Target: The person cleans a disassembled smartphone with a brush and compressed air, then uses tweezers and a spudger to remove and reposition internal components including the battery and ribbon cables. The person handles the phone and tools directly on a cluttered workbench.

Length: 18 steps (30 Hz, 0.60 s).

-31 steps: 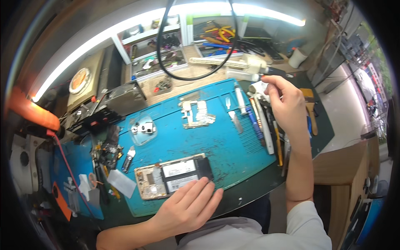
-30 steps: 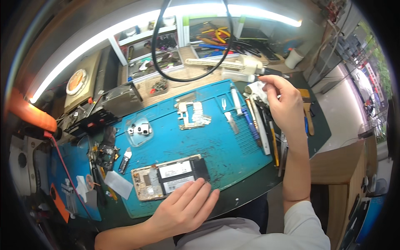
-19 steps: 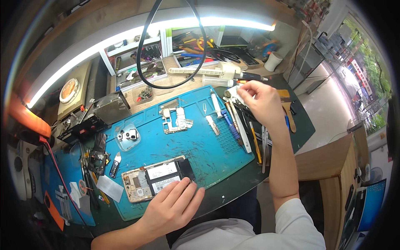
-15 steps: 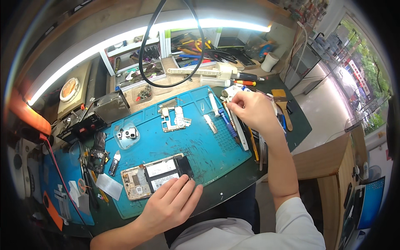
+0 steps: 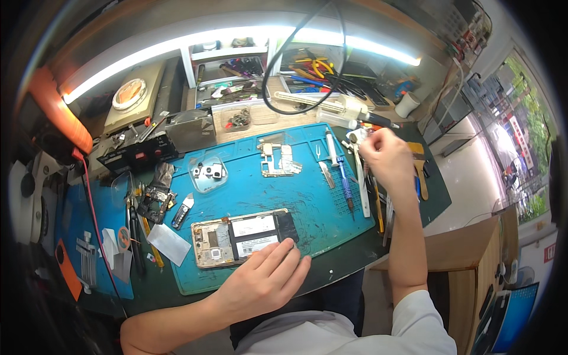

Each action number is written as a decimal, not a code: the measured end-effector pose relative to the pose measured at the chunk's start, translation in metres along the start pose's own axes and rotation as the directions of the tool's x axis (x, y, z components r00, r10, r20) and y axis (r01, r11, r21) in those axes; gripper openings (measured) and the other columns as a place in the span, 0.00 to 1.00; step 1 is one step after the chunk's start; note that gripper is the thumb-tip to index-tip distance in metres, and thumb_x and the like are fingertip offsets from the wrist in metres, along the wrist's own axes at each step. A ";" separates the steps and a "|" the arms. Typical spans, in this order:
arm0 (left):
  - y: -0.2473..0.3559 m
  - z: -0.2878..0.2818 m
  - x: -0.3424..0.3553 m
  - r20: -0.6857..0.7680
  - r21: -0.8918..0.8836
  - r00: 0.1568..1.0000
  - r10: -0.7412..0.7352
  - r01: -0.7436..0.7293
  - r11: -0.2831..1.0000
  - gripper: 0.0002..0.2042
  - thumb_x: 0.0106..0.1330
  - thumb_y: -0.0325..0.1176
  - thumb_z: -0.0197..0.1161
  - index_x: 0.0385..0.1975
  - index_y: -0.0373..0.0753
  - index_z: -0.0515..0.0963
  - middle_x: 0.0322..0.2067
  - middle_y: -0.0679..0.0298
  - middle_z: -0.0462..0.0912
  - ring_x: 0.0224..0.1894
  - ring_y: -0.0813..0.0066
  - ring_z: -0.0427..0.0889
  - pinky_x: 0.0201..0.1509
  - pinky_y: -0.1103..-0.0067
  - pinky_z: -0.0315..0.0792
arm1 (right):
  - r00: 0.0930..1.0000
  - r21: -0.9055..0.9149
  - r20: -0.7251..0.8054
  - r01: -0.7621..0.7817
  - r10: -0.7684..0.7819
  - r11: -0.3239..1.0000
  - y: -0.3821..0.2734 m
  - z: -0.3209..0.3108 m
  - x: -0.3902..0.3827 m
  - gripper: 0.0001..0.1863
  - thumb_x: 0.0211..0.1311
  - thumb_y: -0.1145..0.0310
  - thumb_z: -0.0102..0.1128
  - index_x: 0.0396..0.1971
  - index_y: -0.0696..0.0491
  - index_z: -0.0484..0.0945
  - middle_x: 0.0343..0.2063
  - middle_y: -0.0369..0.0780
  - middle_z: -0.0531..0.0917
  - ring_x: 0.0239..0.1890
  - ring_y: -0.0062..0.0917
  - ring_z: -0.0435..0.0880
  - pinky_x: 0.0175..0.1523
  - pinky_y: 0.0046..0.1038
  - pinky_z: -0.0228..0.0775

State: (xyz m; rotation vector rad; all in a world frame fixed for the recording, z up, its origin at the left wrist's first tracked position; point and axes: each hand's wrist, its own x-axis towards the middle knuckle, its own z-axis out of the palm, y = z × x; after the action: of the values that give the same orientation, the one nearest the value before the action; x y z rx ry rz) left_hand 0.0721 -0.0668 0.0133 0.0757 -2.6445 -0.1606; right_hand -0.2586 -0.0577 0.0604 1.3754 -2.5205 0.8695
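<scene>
My left hand (image 5: pixel 266 281) lies with fingers slightly apart on an opened phone (image 5: pixel 209 245), over the right end of its battery (image 5: pixel 253 227), near the mat's front. My right hand (image 5: pixel 387 165) is raised at a row of tools and white crumpled material at the blue mat's (image 5: pixel 231 195) right edge, fingertips pinched together; what they hold, if anything, is hidden. Near it lie a syringe (image 5: pixel 331 148), a blue screwdriver (image 5: pixel 346 186) and a metal blade (image 5: pixel 327 174). Metal phone shields or frame pieces (image 5: pixel 281 160) and a clear dish of small parts (image 5: pixel 207 177) lie farther back.
An orange tool (image 5: pixel 59 106) with a red cable stands at the left, beside a black-fronted device (image 5: pixel 136 155). Scattered parts and tools flank the mat. A black cable loop (image 5: pixel 266 83) hangs before lit shelves. A wooden cabinet (image 5: pixel 473 248) stands at right.
My right hand has moved slightly left toward the tools at the mat's edge, fingertips still together. My left hand stays on the phone. The whole view has shifted a little.
</scene>
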 end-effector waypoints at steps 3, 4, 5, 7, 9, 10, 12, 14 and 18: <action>-0.003 -0.001 0.000 0.017 -0.025 1.000 -0.015 0.015 1.000 0.18 0.64 0.32 0.69 0.54 0.35 0.84 0.52 0.54 0.83 0.60 0.54 0.84 0.63 0.65 0.80 | 0.996 0.455 0.091 -0.054 0.014 0.889 -0.031 -0.024 -0.013 0.09 0.70 0.71 0.57 0.45 0.58 0.78 0.26 0.41 0.87 0.25 0.19 0.84 0.34 0.24 0.76; -0.003 0.000 0.000 0.014 -0.048 0.999 -0.032 0.032 0.998 0.19 0.64 0.33 0.70 0.55 0.35 0.84 0.53 0.54 0.83 0.61 0.54 0.84 0.64 0.64 0.80 | 0.990 0.616 0.132 -0.048 -0.044 0.787 -0.043 -0.027 -0.021 0.12 0.72 0.75 0.53 0.52 0.57 0.76 0.28 0.39 0.86 0.24 0.12 0.81 0.31 0.17 0.73; -0.003 0.002 0.000 0.012 -0.070 0.999 -0.049 0.050 0.996 0.20 0.64 0.34 0.70 0.55 0.36 0.83 0.53 0.54 0.82 0.61 0.54 0.83 0.65 0.64 0.80 | 0.979 0.683 0.153 -0.008 -0.133 0.730 -0.055 -0.026 -0.029 0.18 0.71 0.78 0.51 0.59 0.55 0.71 0.28 0.39 0.85 0.23 0.14 0.80 0.30 0.17 0.73; -0.003 0.004 0.000 0.012 -0.092 0.998 -0.061 0.061 0.994 0.20 0.65 0.35 0.71 0.56 0.36 0.83 0.54 0.53 0.82 0.62 0.54 0.83 0.65 0.63 0.80 | 0.953 0.726 0.157 0.066 -0.259 0.684 -0.072 -0.021 -0.044 0.25 0.68 0.81 0.53 0.65 0.57 0.68 0.29 0.41 0.86 0.26 0.17 0.84 0.34 0.20 0.80; -0.005 0.007 0.001 0.009 -0.098 0.999 -0.054 0.054 0.994 0.21 0.65 0.37 0.72 0.57 0.37 0.83 0.55 0.53 0.81 0.62 0.54 0.82 0.65 0.63 0.80 | 0.889 0.757 0.117 0.208 -0.442 0.619 -0.078 -0.007 -0.052 0.30 0.67 0.81 0.58 0.69 0.57 0.68 0.29 0.39 0.86 0.26 0.16 0.84 0.34 0.21 0.79; -0.006 0.007 0.002 0.015 -0.098 0.999 -0.044 0.045 0.994 0.21 0.65 0.36 0.71 0.57 0.37 0.83 0.54 0.53 0.81 0.61 0.54 0.83 0.64 0.63 0.80 | 0.833 0.759 0.086 0.301 -0.546 0.578 -0.076 0.004 -0.053 0.33 0.65 0.81 0.61 0.71 0.56 0.68 0.29 0.36 0.86 0.26 0.13 0.82 0.33 0.20 0.76; -0.007 0.004 0.004 0.026 -0.097 0.999 -0.028 0.031 0.995 0.21 0.64 0.35 0.70 0.57 0.36 0.83 0.53 0.53 0.81 0.60 0.55 0.83 0.63 0.65 0.81 | 0.774 0.730 0.019 0.422 -0.633 0.538 -0.078 0.019 -0.060 0.30 0.67 0.81 0.65 0.68 0.57 0.72 0.30 0.36 0.87 0.27 0.18 0.85 0.32 0.22 0.77; -0.008 -0.001 0.006 0.043 -0.058 0.999 -0.001 0.003 0.998 0.20 0.64 0.33 0.65 0.56 0.34 0.83 0.51 0.52 0.82 0.59 0.55 0.83 0.66 0.65 0.79 | 0.722 0.687 -0.037 0.520 -0.691 0.507 -0.077 0.031 -0.063 0.28 0.68 0.80 0.67 0.67 0.57 0.73 0.30 0.36 0.87 0.28 0.21 0.86 0.32 0.24 0.78; -0.007 -0.005 0.007 0.052 -0.033 0.999 0.000 0.002 0.999 0.20 0.63 0.33 0.62 0.54 0.32 0.83 0.49 0.52 0.84 0.58 0.55 0.84 0.67 0.65 0.78 | 0.684 0.674 -0.100 0.581 -0.723 0.456 -0.068 0.039 -0.061 0.22 0.77 0.73 0.63 0.65 0.62 0.69 0.38 0.49 0.88 0.36 0.30 0.93 0.37 0.28 0.86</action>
State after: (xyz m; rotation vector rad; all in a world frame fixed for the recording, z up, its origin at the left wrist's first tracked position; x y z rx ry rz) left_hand 0.0680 -0.0746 0.0199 0.0621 -2.6924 -0.2096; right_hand -0.1631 -0.0634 0.0334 2.5203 -1.4502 1.5396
